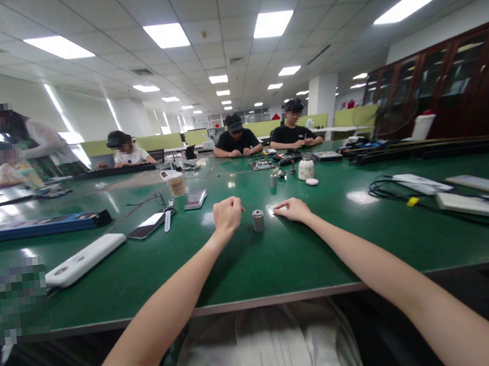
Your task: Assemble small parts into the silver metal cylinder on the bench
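Note:
A small grey metal cylinder (pixel 258 220) with a hole in its top stands upright on the green table (pixel 253 269). Just left of it is my left hand (pixel 227 215), curled into a fist, apart from the cylinder; whatever may be inside the fingers is hidden. To the right of the cylinder, my right hand (pixel 294 209) rests low over the tabletop. Its thumb and fingertips are pressed together, pointing toward the cylinder, and anything between them is too small to name. A similar grey cylinder (pixel 273 181) stands farther back.
Left lie a white power strip (pixel 87 259), a phone (pixel 147 225), a watch (pixel 168 217) and a cup (pixel 175 182). Behind my right hand stands a white jar (pixel 306 169) beside a pink lid (pixel 312 181). Cables (pixel 380 189) lie right. Several people sit across the table.

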Demonstrator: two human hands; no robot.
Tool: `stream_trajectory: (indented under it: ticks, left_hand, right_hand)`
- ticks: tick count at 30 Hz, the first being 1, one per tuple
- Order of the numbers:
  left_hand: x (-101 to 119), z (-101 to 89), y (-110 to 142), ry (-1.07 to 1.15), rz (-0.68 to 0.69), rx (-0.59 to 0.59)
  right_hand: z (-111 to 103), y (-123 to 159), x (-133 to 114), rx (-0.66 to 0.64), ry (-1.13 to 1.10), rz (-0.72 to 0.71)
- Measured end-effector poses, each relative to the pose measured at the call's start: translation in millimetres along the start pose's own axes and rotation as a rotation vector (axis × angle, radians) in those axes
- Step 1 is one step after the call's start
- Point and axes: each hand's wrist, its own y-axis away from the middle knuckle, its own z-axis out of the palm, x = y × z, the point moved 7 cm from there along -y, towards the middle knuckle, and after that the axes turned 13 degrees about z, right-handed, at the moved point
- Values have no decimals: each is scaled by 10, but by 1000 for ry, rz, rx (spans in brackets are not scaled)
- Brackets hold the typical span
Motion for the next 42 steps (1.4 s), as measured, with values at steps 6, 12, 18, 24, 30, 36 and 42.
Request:
stream_trajectory:
  ticks: [6,12,18,24,30,36,42]
  left_hand:
    - [10,44,-4,-38,7,-32]
    - [82,56,16,-6,50,-8]
    - [105,75,24,11,96,-15]
    - [91,184,5,171,118,-77]
    - [153,305,51,332,225,-171]
    - [232,249,30,325,253,-98]
    - [-207,225,-78,182,196,-98]
  right_hand:
    - [-161,85,-186,109,-183,-100]
    - [-215,404,-665,33,-383,-331]
    - [-151,531,-834,15,-369,-364]
    - [-252,534,-765,102,-420,-272]
    - [-396,523,-652,215,-504,-193]
    - [-349,555,-698,177,-411,-228]
    - [-368,566,-692,186,-392,-219]
